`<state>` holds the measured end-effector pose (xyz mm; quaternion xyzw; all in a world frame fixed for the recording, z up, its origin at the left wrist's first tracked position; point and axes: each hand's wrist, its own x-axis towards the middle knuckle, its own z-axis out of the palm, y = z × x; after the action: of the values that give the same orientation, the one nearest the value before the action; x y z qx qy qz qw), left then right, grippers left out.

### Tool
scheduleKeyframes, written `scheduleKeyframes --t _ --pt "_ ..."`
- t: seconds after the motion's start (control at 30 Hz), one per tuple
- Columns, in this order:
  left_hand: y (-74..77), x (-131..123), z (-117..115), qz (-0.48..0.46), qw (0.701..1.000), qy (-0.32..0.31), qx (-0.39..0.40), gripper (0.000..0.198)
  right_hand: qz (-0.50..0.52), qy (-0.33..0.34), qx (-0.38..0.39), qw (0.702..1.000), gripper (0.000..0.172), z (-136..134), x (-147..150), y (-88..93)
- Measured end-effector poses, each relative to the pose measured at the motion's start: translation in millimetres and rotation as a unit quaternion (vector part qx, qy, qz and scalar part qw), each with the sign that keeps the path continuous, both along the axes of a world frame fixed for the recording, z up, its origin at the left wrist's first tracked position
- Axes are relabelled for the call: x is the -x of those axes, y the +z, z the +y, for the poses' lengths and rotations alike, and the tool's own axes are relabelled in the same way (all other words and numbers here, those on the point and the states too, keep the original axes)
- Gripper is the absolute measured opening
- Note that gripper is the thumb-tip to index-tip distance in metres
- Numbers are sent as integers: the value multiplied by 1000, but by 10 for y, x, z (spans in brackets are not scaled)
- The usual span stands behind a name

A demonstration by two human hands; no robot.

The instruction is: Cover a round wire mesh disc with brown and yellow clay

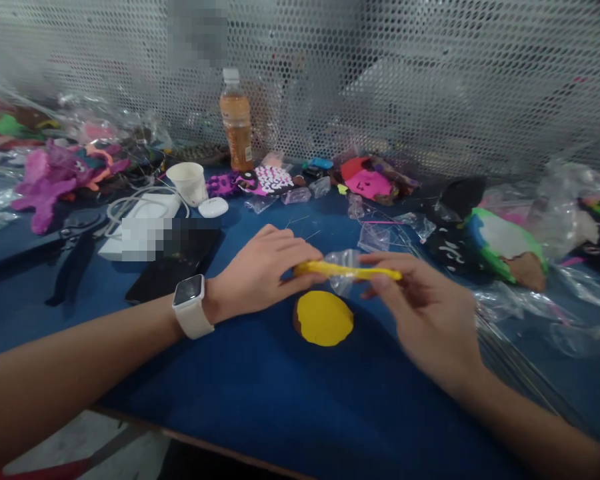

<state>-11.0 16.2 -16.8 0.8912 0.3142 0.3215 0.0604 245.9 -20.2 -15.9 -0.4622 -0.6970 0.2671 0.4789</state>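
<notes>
A stretched strip of yellow modelling clay runs between my hands, above the blue table. My left hand, with a watch on its wrist, is closed around the thicker left end. My right hand pinches the thinner right part between thumb and fingers, and the tip sticks out past the thumb. Against the strip, between the hands, is a small clear plastic bag; I cannot tell which hand holds it. Just below lies a rounded piece covered with yellow clay, its brown edge bare on the left.
Behind my left hand are a black phone, a white box with a cable, a paper cup and a drink bottle. Pliers lie left. Coloured clay pieces, plastic bags and thin wires lie right.
</notes>
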Motion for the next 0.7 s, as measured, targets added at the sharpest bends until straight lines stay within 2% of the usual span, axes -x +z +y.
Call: scheduleKeyframes --t 0.1,0.17,0.3,0.43,0.53,0.6,0.7 --pt "-17 14 28 -14 997 76 26 26 109 -43 48 992 17 78 -22 -24" --pt "-25 8 18 -14 995 95 29 27 140 -42 61 987 18 107 -34 -46" --pt "-22 -7 -14 41 993 110 5 29 157 -2 99 983 21 103 -38 -89" --pt "-29 4 -26 125 980 153 -19 25 178 38 118 976 22 71 -18 -119" --pt "-47 8 -38 137 973 181 -41 32 160 45 119 979 21 50 6 -109" --pt "-48 1 -55 113 978 171 -52 41 145 47 111 982 16 37 21 -88" --pt "-20 -18 -89 57 989 115 -74 40 122 44 101 986 26 18 31 -57"
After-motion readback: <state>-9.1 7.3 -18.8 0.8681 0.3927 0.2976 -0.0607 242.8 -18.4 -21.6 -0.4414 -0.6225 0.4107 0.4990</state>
